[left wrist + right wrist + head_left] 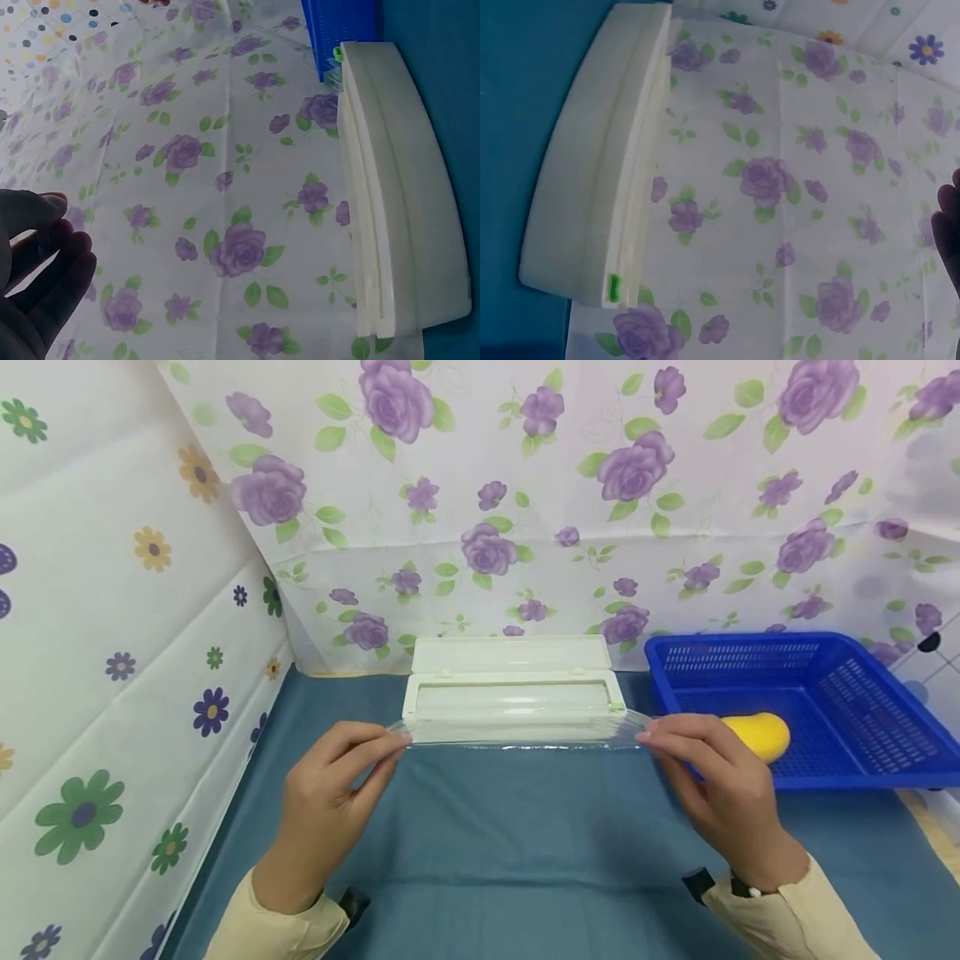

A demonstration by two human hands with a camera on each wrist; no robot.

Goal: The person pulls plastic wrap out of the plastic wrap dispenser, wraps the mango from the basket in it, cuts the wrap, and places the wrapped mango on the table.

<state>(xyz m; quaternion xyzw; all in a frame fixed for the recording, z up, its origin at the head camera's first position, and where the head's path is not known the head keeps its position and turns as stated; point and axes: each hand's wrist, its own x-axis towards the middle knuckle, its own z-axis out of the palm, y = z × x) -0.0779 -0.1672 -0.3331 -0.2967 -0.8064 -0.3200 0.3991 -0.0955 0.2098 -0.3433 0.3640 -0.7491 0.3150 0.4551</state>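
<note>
While left hand [322, 802] and right hand [727, 785] pinch its ends, fingertips closed against thumbs, film [517, 732] spans frame centre. Box [517, 677], lid raised: just behind, at cloth's back edge. Cloth [502, 843]: room between forearms, lower centre. Basket [873, 718]: right, beside right hand; yellow item [763, 735] within.

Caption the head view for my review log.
Both hands pinch clear film stretched before an open white box, beside a blue basket holding a yellow object.

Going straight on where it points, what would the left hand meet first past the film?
Most likely the white box, near its left end; how high the left hand sits is unclear, so it might pass above.
</note>
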